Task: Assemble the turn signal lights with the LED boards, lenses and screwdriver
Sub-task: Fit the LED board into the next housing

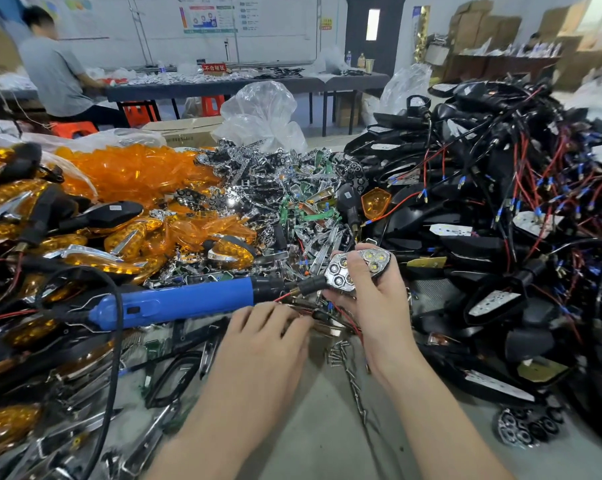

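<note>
Head view: my right hand grips the light at centre, face up, I judge for fastening. My left hand, at seven o'clock from it, dips bent fingers into clutter near the screws; whether they pinch anything I cannot tell. The screwdriver lies at nine o'clock, tip toward the light, within reach.

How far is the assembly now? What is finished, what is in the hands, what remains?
Done: finished amber lights are piled at the left. In hand: the right hand grips a light with its reflector fitted but no lens; the left hand touches loose parts below it. Left: the screwdriver lies idle, and many lenses and wired housings wait.
</note>
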`<state>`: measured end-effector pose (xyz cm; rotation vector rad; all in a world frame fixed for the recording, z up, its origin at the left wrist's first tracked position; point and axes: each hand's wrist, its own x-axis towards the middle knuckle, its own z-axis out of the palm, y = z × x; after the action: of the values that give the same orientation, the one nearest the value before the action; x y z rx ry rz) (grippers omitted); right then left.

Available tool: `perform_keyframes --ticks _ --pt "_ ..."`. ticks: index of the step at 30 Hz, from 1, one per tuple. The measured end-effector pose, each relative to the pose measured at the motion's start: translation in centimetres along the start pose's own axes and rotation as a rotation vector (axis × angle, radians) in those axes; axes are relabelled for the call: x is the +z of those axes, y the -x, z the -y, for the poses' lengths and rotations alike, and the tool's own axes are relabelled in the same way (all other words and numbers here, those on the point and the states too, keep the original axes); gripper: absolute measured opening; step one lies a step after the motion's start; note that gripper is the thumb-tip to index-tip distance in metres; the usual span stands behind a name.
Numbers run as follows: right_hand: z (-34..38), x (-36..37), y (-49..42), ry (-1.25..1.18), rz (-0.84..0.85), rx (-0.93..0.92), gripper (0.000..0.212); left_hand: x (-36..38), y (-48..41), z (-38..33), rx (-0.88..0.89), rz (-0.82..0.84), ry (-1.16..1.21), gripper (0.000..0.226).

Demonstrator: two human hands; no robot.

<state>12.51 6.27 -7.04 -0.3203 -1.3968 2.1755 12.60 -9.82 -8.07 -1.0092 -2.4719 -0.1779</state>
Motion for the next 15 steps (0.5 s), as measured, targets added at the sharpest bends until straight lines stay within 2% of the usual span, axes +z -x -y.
perform_keyframes --ticks 2,8,15 --pt "0.1 0.0 0.0 0.017 -0.003 0.013 0.006 0.1 -0.3 -1.1 0.031 -0.03 0.058 0.026" --pt "0.4 -0.1 -0.3 -0.011 0.0 0.05 0.007 -0.2 -0.8 -1.3 0.054 0.096 0.058 0.041" --pt "0.2 0.0 -0.3 0.023 0.008 0.047 0.009 -0.6 -0.4 -2.0 0.044 0.094 0.117 0.039"
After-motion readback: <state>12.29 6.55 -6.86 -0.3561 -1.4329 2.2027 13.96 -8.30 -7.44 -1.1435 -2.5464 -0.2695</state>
